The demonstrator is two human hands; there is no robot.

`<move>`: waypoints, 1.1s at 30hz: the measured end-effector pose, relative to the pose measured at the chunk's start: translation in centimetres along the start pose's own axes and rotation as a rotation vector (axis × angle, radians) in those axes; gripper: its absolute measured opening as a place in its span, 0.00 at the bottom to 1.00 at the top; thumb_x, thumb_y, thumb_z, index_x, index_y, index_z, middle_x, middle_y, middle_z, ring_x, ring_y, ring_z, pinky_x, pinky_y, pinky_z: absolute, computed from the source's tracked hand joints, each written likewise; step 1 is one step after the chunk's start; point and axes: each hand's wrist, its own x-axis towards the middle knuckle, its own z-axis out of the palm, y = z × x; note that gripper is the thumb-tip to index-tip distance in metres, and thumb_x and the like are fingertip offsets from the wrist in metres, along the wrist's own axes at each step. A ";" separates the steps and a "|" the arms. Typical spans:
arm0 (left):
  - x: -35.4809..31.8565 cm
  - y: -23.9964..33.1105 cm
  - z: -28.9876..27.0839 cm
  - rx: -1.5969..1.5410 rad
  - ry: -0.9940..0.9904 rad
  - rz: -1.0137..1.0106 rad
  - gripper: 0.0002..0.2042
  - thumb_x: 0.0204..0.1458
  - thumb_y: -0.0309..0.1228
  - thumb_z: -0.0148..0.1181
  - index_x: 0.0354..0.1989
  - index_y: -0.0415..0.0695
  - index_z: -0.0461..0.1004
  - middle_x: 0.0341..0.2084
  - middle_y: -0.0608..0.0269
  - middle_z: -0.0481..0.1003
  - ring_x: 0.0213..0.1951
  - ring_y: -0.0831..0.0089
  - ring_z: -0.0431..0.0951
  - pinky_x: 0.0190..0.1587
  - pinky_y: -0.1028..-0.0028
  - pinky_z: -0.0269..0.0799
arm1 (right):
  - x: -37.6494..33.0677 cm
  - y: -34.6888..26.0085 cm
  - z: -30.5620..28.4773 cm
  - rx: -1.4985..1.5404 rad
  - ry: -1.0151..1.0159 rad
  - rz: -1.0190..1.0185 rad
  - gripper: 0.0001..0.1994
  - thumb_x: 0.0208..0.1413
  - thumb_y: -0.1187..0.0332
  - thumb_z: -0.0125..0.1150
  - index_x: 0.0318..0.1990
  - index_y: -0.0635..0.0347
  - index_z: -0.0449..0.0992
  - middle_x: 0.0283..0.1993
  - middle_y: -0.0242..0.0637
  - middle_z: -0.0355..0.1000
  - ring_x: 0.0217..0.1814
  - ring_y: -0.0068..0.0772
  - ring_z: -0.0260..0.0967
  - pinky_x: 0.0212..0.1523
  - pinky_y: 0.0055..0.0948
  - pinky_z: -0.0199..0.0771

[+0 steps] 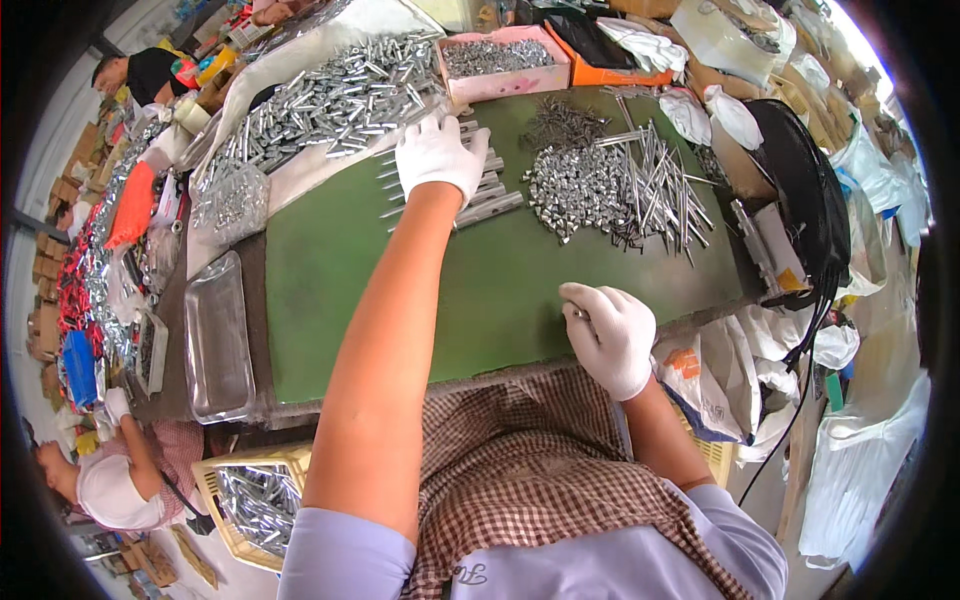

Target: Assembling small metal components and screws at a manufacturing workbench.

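Observation:
My left hand (440,160), in a white glove, reaches to the far side of the green work mat (360,290). Its fingers are spread over a row of silvery metal tubes (490,207) lying side by side, and the palm hides part of them. Close to the mat's near edge, my right hand (612,335), also gloved, is curled closed. The end of a small metal part (580,314) shows at its fingers; the rest is hidden. Beyond it lie a heap of short metal nuts (575,190), a bundle of long thin rods (665,190) and a pile of dark small screws (565,125).
A large heap of metal tubes (340,95) and a pink box of small parts (505,68) stand at the back. A clear plastic tray (220,340) is at the left. Below it sits a yellow crate (250,535). Co-workers are at the left; a black bag (800,180) is at the right.

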 end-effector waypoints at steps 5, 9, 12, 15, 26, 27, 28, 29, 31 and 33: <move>-2.5 0.5 -0.6 -0.038 -0.020 -0.011 0.26 0.58 0.55 0.47 0.46 0.44 0.76 0.47 0.54 0.74 0.53 0.58 0.71 0.56 0.60 0.66 | 0.1 0.3 0.3 -0.006 -0.001 0.022 0.09 0.48 0.74 0.62 0.39 0.56 0.78 0.28 0.36 0.75 0.29 0.41 0.74 0.31 0.35 0.73; -4.2 0.4 -1.2 -0.061 0.004 -0.003 0.24 0.57 0.54 0.49 0.43 0.44 0.76 0.44 0.53 0.74 0.51 0.56 0.72 0.55 0.60 0.66 | 1.4 0.4 1.5 -0.013 0.020 0.103 0.13 0.50 0.72 0.64 0.44 0.53 0.79 0.37 0.40 0.75 0.32 0.46 0.74 0.33 0.36 0.74; -4.9 0.4 -1.2 -0.069 0.040 0.013 0.24 0.57 0.54 0.49 0.44 0.44 0.76 0.43 0.52 0.74 0.50 0.54 0.72 0.54 0.60 0.67 | 3.1 0.6 2.7 -0.206 -0.081 0.062 0.15 0.55 0.63 0.61 0.50 0.48 0.76 0.39 0.39 0.69 0.29 0.45 0.72 0.30 0.40 0.73; -5.2 0.5 -1.0 -0.080 0.032 0.004 0.25 0.57 0.55 0.49 0.46 0.45 0.75 0.45 0.53 0.74 0.50 0.55 0.72 0.56 0.60 0.66 | 3.6 1.2 3.4 -0.236 -0.099 0.032 0.13 0.55 0.65 0.60 0.48 0.49 0.77 0.39 0.40 0.69 0.31 0.46 0.72 0.31 0.41 0.73; -13.0 0.3 -4.8 -0.389 -0.027 0.447 0.09 0.52 0.34 0.60 0.38 0.46 0.78 0.31 0.56 0.76 0.36 0.56 0.76 0.42 0.61 0.72 | 3.0 1.4 2.1 -0.039 -0.123 0.124 0.07 0.53 0.69 0.57 0.40 0.50 0.76 0.37 0.40 0.71 0.35 0.47 0.73 0.36 0.42 0.73; -14.2 0.7 -4.7 -0.387 -0.001 0.441 0.09 0.50 0.34 0.62 0.38 0.46 0.78 0.31 0.57 0.75 0.36 0.57 0.75 0.42 0.61 0.71 | 2.9 1.3 1.8 -0.005 -0.099 0.141 0.08 0.53 0.70 0.57 0.40 0.53 0.76 0.37 0.41 0.72 0.35 0.47 0.73 0.37 0.42 0.73; -15.2 0.9 -4.6 -0.384 0.095 0.422 0.10 0.47 0.34 0.65 0.37 0.47 0.78 0.32 0.59 0.74 0.35 0.57 0.74 0.41 0.61 0.71 | 2.8 1.1 1.5 0.035 -0.080 0.152 0.08 0.53 0.72 0.57 0.41 0.55 0.77 0.37 0.41 0.72 0.36 0.47 0.73 0.37 0.41 0.73; -15.8 1.1 -4.7 -0.387 0.091 0.421 0.10 0.47 0.34 0.65 0.37 0.47 0.78 0.32 0.59 0.74 0.35 0.57 0.74 0.41 0.61 0.71 | 2.6 1.0 1.2 0.033 -0.083 0.155 0.08 0.53 0.72 0.57 0.41 0.55 0.77 0.37 0.41 0.72 0.36 0.47 0.73 0.37 0.41 0.73; -16.6 1.4 -5.0 -0.379 0.076 0.369 0.11 0.45 0.34 0.67 0.36 0.46 0.78 0.33 0.61 0.72 0.36 0.57 0.73 0.41 0.61 0.70 | 2.2 0.7 0.5 0.100 -0.028 0.190 0.09 0.53 0.73 0.57 0.41 0.60 0.77 0.37 0.43 0.73 0.36 0.48 0.73 0.37 0.40 0.73; -17.1 1.6 -5.3 -0.399 0.054 0.372 0.11 0.45 0.34 0.67 0.36 0.45 0.77 0.34 0.59 0.72 0.37 0.56 0.73 0.41 0.62 0.70 | 1.7 0.3 -0.4 0.140 -0.043 0.261 0.08 0.55 0.73 0.56 0.41 0.62 0.77 0.37 0.45 0.74 0.36 0.48 0.73 0.38 0.39 0.72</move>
